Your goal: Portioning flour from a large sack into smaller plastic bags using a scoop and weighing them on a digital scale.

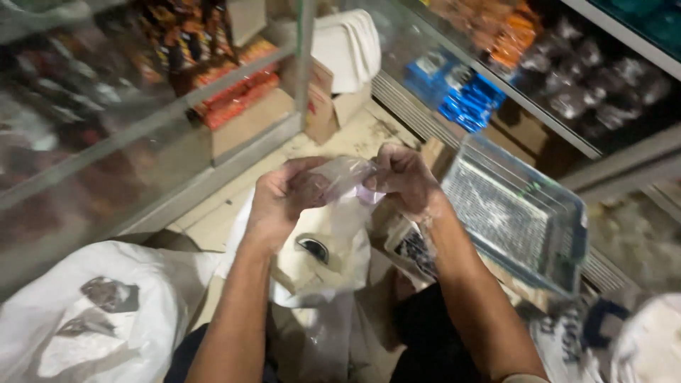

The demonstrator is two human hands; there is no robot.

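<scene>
Below me the pale tiled floor (355, 135) runs between glass-fronted shelves, and an open cardboard box (333, 99) sits straight on it up ahead, with a stack of white sheets (347, 42) on top. To my left a big white plastic sack (85, 319) slumps on the ground, and a clear plastic tray (518, 213) rests tilted at my right against the shelving. The left shelf (142, 135) carries red and orange packets (234, 92), the right shelf (525, 106) blue ones (461, 92).
</scene>
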